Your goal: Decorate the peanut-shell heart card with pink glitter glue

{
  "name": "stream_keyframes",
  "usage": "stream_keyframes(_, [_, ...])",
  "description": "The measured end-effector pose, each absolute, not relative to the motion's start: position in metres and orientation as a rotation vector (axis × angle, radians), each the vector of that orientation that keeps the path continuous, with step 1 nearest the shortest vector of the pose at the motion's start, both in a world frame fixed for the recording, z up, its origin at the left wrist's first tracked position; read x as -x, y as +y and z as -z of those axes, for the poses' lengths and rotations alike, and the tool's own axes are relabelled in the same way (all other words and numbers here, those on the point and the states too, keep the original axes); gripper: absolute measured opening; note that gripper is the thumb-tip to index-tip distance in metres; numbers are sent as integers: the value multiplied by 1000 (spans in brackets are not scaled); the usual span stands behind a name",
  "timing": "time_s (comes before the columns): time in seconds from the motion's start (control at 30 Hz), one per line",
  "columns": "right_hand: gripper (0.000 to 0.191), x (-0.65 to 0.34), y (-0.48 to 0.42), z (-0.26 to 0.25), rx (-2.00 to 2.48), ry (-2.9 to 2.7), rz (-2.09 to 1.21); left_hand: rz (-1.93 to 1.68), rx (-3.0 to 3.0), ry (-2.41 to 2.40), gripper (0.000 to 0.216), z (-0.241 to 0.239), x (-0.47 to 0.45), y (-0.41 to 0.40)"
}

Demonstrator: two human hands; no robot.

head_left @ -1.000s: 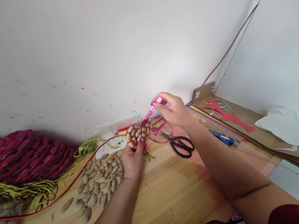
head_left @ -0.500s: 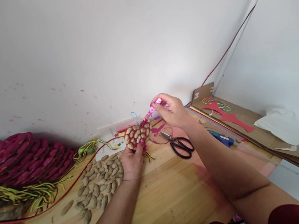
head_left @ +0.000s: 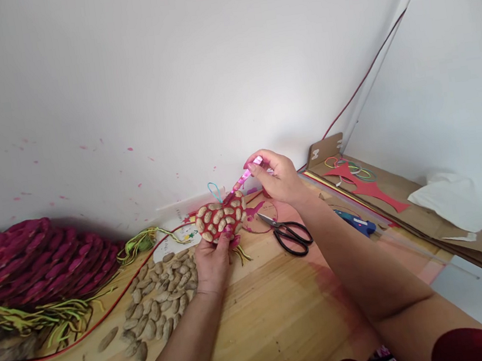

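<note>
My left hand (head_left: 212,264) holds up a round red disc covered with peanut shells (head_left: 220,218), a blue loop at its top and yellow-green tassel threads below. My right hand (head_left: 276,177) grips a pink brush (head_left: 244,176) whose tip touches the disc's upper right part. Both hands are above the wooden table (head_left: 264,325), near the wall.
Loose peanut shells (head_left: 159,298) lie left of my left hand. Black scissors (head_left: 290,234) and a blue glue gun (head_left: 355,221) lie to the right. A pile of magenta-painted shell pieces (head_left: 34,261) sits far left, with a red cable (head_left: 87,331). Cardboard sheets with red cutouts (head_left: 370,187) and white paper (head_left: 457,202) are at the right.
The disc has turned and shifted slightly left in my left hand. The brush tip stays on it; the view has tilted a little.
</note>
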State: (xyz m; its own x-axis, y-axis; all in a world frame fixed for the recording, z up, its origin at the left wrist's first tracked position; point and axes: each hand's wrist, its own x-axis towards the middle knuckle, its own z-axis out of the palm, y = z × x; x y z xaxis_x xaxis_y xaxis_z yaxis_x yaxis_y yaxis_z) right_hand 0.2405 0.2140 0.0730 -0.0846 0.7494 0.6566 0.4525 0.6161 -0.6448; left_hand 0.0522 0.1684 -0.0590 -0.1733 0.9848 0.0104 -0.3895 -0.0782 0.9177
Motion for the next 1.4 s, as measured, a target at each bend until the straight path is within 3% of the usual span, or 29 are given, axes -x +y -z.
stream_keyframes(0.27, [24,-239,212,-74,1018,-1681,-323,-1518,-738,964,74,51,-53,165])
stream_keyframes(0.57, [16,-231,213,-67,1044,-1880,-127,-1508,-712,961,59,44,-55,162])
stream_keyframes(1.4, [14,-227,214,-59,976,-1987,-69,-1461,-617,942,60,36,-53,161])
